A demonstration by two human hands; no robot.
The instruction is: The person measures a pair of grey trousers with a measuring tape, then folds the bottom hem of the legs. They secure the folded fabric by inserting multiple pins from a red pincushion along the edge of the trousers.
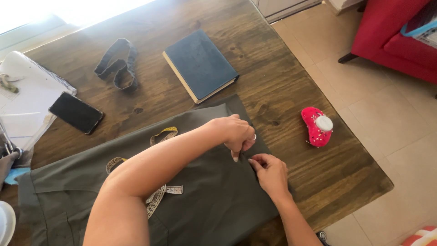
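While flat on the wooden table, olive garment, hem edge pinched by closed fingers of left hand and right hand.

Dark book, black phone

Daylight enters from 11 o'clock, overexposing that corner. Glare streaks the wooden table. Focus is sharp; slight wide-angle distortion at edges.

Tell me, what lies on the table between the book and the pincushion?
Nothing lies there. In the head view, bare wood of the table runs from the book to the pincushion. The cloth ends below that stretch.
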